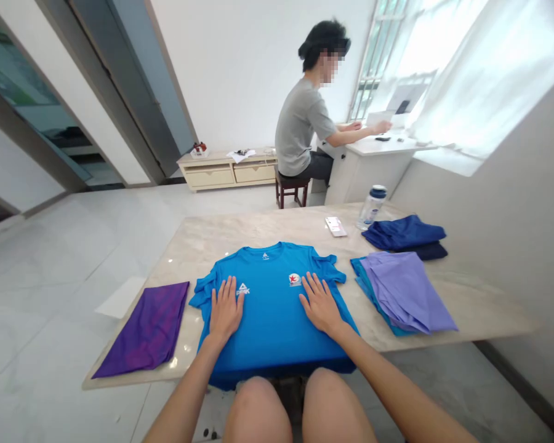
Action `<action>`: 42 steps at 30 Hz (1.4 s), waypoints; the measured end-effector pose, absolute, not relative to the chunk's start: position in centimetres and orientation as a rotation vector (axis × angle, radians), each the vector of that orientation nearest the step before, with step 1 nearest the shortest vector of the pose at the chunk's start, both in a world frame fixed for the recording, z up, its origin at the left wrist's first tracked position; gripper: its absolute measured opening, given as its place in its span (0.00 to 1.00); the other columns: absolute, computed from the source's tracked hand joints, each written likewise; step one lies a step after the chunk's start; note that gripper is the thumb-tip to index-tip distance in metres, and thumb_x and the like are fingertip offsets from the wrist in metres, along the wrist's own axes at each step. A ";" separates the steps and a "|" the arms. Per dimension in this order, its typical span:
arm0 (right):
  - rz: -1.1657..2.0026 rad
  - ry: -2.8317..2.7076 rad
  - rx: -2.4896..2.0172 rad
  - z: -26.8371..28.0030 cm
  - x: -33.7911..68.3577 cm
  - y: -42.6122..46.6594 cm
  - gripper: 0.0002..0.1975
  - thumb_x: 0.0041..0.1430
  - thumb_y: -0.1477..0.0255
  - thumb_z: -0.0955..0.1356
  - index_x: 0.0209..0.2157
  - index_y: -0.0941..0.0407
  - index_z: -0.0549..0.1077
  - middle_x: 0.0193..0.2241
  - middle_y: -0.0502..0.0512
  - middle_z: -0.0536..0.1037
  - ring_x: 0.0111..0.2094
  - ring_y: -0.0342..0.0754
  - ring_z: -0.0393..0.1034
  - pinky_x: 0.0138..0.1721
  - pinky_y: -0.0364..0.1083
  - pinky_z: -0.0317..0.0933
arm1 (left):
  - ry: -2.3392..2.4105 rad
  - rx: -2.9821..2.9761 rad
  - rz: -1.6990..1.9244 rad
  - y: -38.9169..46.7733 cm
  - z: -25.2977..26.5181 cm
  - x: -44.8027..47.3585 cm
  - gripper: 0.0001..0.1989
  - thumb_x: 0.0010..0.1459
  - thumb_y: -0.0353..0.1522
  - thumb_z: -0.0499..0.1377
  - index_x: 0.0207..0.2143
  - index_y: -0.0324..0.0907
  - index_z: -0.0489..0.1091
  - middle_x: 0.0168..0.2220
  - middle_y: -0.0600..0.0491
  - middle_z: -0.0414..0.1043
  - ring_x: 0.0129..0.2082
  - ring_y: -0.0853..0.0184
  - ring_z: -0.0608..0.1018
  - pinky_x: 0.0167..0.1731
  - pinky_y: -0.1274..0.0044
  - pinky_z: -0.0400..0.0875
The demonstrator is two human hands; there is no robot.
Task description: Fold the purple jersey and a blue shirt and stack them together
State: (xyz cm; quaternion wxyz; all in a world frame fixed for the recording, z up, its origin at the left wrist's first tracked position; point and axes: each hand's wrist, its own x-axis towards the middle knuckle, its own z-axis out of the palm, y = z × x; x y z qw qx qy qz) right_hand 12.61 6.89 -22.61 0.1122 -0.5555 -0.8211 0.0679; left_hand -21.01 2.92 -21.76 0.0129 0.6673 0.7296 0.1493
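A bright blue T-shirt (pixel 270 314) lies spread front side up on the table, its collar away from me and its hem hanging over the near edge. My left hand (pixel 226 307) rests flat on its left chest, beside a white printed logo. On the other side, my right hand (pixel 321 304) lies flat with fingers apart, next to a round white badge with a red star (pixel 295 280). Neither hand grips the cloth. Both short sleeves are out to the sides, somewhat rumpled.
A folded purple garment (pixel 148 329) lies left on the table (pixel 203 231). To the right are a stack topped by a lilac garment (pixel 401 292), navy clothes (pixel 404 232), a water bottle (pixel 372 208) and a phone (pixel 335 226). Beyond, a person (pixel 300 123) sits at a white desk (pixel 373 163).
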 end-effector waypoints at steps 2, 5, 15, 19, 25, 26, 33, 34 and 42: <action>0.209 -2.398 -1.689 -22.5 14.4 3.8 0.35 0.80 0.57 0.55 0.80 0.57 0.58 0.81 0.60 0.51 0.82 0.60 0.44 0.79 0.64 0.43 | 2.279 2.093 0.347 -0.4 -22.0 -21.7 0.34 0.77 0.43 0.44 0.78 0.38 0.59 0.79 0.39 0.57 0.80 0.49 0.59 0.78 0.49 0.49; 0.215 -2.351 -1.739 -22.2 16.4 0.2 0.36 0.80 0.56 0.55 0.80 0.59 0.58 0.80 0.62 0.52 0.81 0.61 0.45 0.79 0.64 0.44 | 2.337 2.088 0.237 -4.6 -21.9 -22.1 0.36 0.76 0.43 0.43 0.78 0.33 0.60 0.79 0.38 0.55 0.80 0.46 0.58 0.77 0.50 0.52; 0.224 -2.361 -1.594 -19.9 21.5 -5.6 0.27 0.78 0.65 0.58 0.69 0.58 0.75 0.70 0.67 0.74 0.70 0.62 0.68 0.72 0.61 0.61 | 2.304 2.016 -0.106 -10.4 -15.6 -21.3 0.30 0.74 0.41 0.49 0.70 0.38 0.72 0.71 0.33 0.70 0.70 0.40 0.73 0.64 0.51 0.71; 0.107 -2.194 -1.605 -16.8 23.5 -2.1 0.23 0.77 0.72 0.57 0.59 0.58 0.79 0.57 0.67 0.80 0.60 0.60 0.73 0.64 0.56 0.66 | 2.165 2.079 0.029 -8.3 -13.2 -23.6 0.27 0.75 0.40 0.48 0.66 0.38 0.73 0.64 0.34 0.77 0.63 0.45 0.79 0.60 0.58 0.74; 0.112 -2.077 -1.764 -14.9 23.8 7.1 0.22 0.71 0.76 0.62 0.60 0.59 0.78 0.57 0.66 0.78 0.59 0.60 0.70 0.63 0.55 0.64 | 2.020 2.163 0.410 -4.5 -16.9 -26.3 0.28 0.73 0.42 0.46 0.64 0.40 0.73 0.65 0.39 0.77 0.66 0.51 0.78 0.69 0.58 0.69; 0.130 -2.092 -1.824 -15.1 23.7 8.6 0.23 0.70 0.76 0.63 0.62 0.59 0.78 0.58 0.67 0.77 0.60 0.60 0.69 0.64 0.55 0.62 | 2.019 2.158 0.466 -4.2 -17.8 -26.3 0.28 0.73 0.42 0.46 0.64 0.40 0.74 0.66 0.40 0.77 0.67 0.51 0.77 0.70 0.58 0.69; 0.268 -2.125 -2.016 -17.7 23.9 15.6 0.19 0.68 0.68 0.70 0.58 0.54 0.82 0.64 0.68 0.73 0.63 0.65 0.66 0.63 0.59 0.60 | 2.119 2.199 0.651 -4.0 -21.7 -24.8 0.28 0.76 0.41 0.44 0.64 0.40 0.75 0.67 0.40 0.77 0.68 0.48 0.75 0.71 0.54 0.66; 0.296 -2.107 -2.012 -17.9 24.2 16.0 0.16 0.68 0.67 0.71 0.53 0.54 0.84 0.64 0.66 0.74 0.64 0.65 0.65 0.63 0.59 0.60 | 2.117 2.209 0.675 -4.0 -21.8 -24.7 0.28 0.76 0.41 0.44 0.64 0.39 0.75 0.66 0.39 0.77 0.67 0.47 0.76 0.70 0.54 0.67; 0.520 -1.711 -2.066 -16.8 26.2 17.6 0.14 0.72 0.71 0.63 0.48 0.56 0.79 0.43 0.60 0.85 0.45 0.56 0.79 0.51 0.51 0.71 | 2.095 2.250 0.786 -4.1 -21.8 -24.6 0.26 0.77 0.40 0.46 0.62 0.40 0.77 0.64 0.40 0.79 0.63 0.47 0.78 0.64 0.54 0.71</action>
